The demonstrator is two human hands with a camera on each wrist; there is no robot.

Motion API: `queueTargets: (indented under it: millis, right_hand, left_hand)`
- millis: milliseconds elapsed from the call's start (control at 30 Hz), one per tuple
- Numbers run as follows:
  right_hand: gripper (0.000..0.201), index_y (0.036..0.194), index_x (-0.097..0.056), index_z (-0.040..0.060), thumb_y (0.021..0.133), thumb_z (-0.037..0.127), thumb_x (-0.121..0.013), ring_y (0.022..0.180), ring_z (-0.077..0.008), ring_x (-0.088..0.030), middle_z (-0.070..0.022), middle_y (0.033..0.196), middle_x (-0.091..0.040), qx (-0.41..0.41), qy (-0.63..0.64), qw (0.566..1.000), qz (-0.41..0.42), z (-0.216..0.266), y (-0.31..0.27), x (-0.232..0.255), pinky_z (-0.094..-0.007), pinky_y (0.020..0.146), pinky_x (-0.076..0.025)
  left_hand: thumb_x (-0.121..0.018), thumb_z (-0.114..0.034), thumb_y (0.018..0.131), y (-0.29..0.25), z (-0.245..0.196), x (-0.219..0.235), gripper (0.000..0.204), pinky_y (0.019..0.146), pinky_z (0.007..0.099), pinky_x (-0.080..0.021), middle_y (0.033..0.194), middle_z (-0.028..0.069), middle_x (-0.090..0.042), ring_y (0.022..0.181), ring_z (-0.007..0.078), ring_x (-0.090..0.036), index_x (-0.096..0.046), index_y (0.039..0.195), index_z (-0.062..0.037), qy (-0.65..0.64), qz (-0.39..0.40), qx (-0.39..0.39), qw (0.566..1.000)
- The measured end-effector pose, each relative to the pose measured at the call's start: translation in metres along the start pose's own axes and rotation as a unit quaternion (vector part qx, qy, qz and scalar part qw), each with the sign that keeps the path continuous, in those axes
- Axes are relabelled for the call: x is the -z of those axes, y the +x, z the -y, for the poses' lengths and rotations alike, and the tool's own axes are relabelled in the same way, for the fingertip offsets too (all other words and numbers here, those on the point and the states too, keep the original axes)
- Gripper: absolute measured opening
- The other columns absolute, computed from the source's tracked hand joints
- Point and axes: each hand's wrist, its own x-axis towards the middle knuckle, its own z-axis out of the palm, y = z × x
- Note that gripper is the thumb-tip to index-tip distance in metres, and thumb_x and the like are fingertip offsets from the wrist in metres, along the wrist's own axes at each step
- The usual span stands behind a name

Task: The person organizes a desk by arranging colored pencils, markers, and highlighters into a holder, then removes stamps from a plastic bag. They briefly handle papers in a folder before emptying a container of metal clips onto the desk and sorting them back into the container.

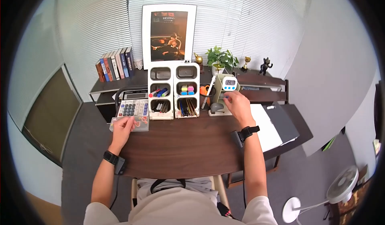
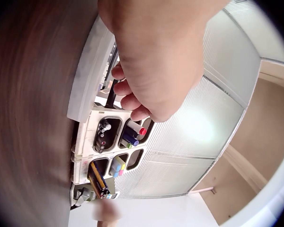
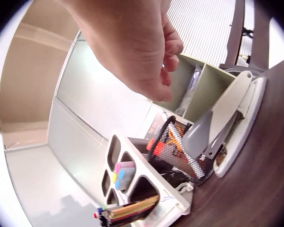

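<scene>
The left hand (image 1: 122,129) has its fingers loosely curled over a clear plastic box (image 1: 142,123) with red items inside; whether it touches the lid, I cannot tell. The left wrist view shows this hand (image 2: 156,66) with nothing visible in its fingers, beside the box's edge (image 2: 87,80). The right hand (image 1: 239,106) pinches a small blue thing (image 1: 227,97) between thumb and fingers, mostly hidden. It is raised by the pale green organizer (image 3: 203,90) and above the stapler (image 3: 222,116). A white timer (image 1: 229,83) is at the organizer's front.
Two white racks (image 1: 173,104) hold markers, highlighters and pencils. Between rack and stapler stands a black mesh cup (image 3: 180,156) with orange-handled scissors. A calculator (image 1: 134,106) lies behind the clear box. White paper (image 1: 266,133) and a dark folder (image 1: 284,123) lie at the right.
</scene>
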Motion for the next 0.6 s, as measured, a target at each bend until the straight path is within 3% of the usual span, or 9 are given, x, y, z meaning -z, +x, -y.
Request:
queueTargets:
  millis: [333, 600]
  right_hand:
    - [0.014, 0.095, -0.079, 0.0102, 0.093, 0.022, -0.072, 0.081, -0.0329, -0.071, -0.0085, 0.089, -0.070, 0.095, -0.110, 0.988, 0.052, -0.024, 0.009, -0.015, -0.0449, 0.071, -0.057]
    - [0.004, 0.092, -0.072, 0.0100, 0.090, 0.011, -0.075, 0.074, -0.0295, -0.069, -0.0070, 0.082, -0.063, 0.183, -0.109, 0.976, -0.036, -0.023, 0.002, -0.018, -0.0428, 0.062, -0.055]
  left_hand:
    - [-0.065, -0.017, 0.105, -0.003, 0.001, 0.002, 0.029, 0.059, 0.0250, -0.045, 0.069, 0.0004, -0.064, 0.064, 0.0058, -0.056, -0.074, 0.085, 0.0018, -0.020, 0.003, -0.033, 0.999]
    - [-0.067, -0.018, 0.104, -0.003, -0.001, 0.002, 0.028, 0.059, 0.0249, -0.048, 0.075, 0.0024, -0.072, 0.065, 0.0055, -0.061, -0.074, 0.086, 0.0020, -0.028, 0.009, -0.045, 0.999]
